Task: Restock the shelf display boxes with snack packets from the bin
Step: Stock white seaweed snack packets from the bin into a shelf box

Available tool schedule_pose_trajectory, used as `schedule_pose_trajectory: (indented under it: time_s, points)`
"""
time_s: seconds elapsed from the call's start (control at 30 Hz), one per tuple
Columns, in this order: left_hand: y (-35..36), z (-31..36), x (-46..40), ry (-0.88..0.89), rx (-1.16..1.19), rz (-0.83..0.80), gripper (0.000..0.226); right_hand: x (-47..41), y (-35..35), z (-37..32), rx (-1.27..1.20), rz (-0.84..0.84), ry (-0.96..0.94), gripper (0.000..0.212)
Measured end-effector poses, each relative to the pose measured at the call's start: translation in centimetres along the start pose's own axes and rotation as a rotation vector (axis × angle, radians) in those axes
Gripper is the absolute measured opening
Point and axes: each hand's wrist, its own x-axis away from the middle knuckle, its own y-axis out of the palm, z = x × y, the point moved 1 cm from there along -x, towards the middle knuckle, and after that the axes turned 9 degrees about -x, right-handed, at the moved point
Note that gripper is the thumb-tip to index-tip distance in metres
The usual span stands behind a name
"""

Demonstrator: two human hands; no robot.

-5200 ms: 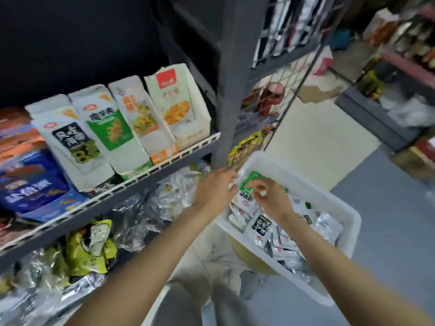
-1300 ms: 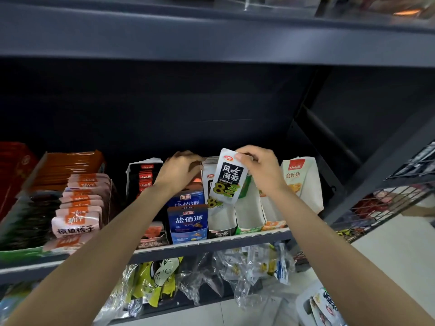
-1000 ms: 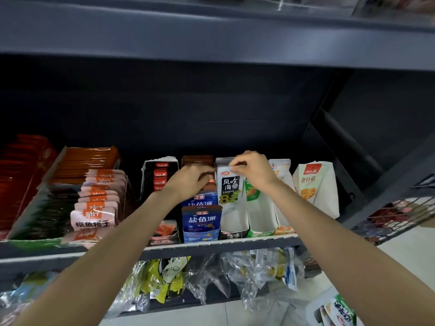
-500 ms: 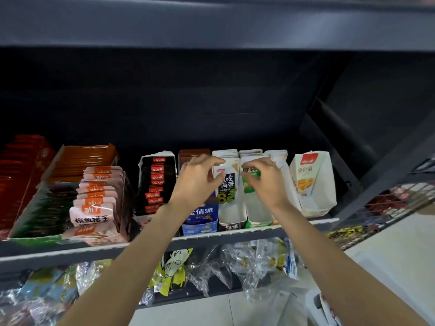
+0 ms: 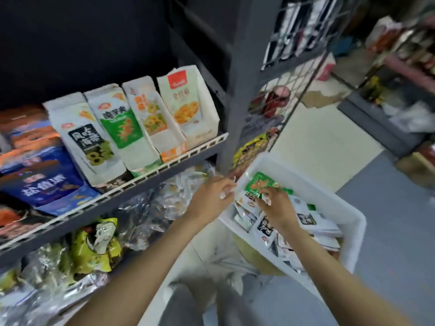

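Note:
A white plastic bin (image 5: 334, 198) holds several small snack packets, black-labelled and green-labelled. My right hand (image 5: 276, 208) reaches into its near left corner, fingers curled on a green packet (image 5: 259, 183) lying on top. My left hand (image 5: 211, 196) sits at the bin's left corner with its fingers curled over the rim; motion blur hides the exact grip. On the shelf (image 5: 164, 168) stand white display boxes: a black-label one (image 5: 86, 142), a green-label one (image 5: 120, 128), a yellow-print one (image 5: 150, 116) and an open-fronted one (image 5: 188, 100) at the right.
Blue boxes (image 5: 42, 184) and orange packs fill the shelf's left part. Bagged goods (image 5: 94, 243) crowd the shelf below. A grey upright post (image 5: 242, 78) stands between shelf and bin, with a wire rack (image 5: 289, 85) behind. Grey floor (image 5: 388, 267) lies to the right.
Both hands have left the display boxes on the shelf and dropped down right to the bin. The view swung down with them. The black-label and green packets stayed in their boxes.

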Motion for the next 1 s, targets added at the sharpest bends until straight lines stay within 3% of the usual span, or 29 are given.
schedule_pose_trajectory:
  time_s: [0.13,0.27,0.5,0.57,0.67,0.77,1.0]
  points:
    - [6.6,2.7,-2.3,0.021,-0.118,-0.185,0.029,1.5,-1.1,8.1,0.051,-0.026,0.263,0.055]
    - [11.3,4.4,-4.7,0.049,-0.343,-0.337,0.045,1.6,-1.4,13.3,0.045,-0.097,0.374,0.072]
    - [15.9,4.0,-8.6,0.107,-0.695,-0.442,0.083,1.1,-1.9,16.0,0.115,-0.113,0.229,0.044]
    - [16.8,3.8,-8.9,0.123,-0.731,-0.421,0.072,1.1,-2.1,16.0,0.122,-0.098,0.195,0.039]
    - [17.5,3.4,-8.7,0.196,-0.769,-0.370,0.035,1.0,-2.5,15.9,0.136,-0.099,0.194,0.037]
    - [16.8,3.1,-8.1,0.256,-0.765,-0.300,0.029,0.8,-2.8,15.4,0.199,-0.108,0.204,0.043]
    - [12.6,4.5,-4.1,0.127,-0.186,0.162,0.015,0.9,-2.9,14.6,0.243,-0.098,0.201,0.044]
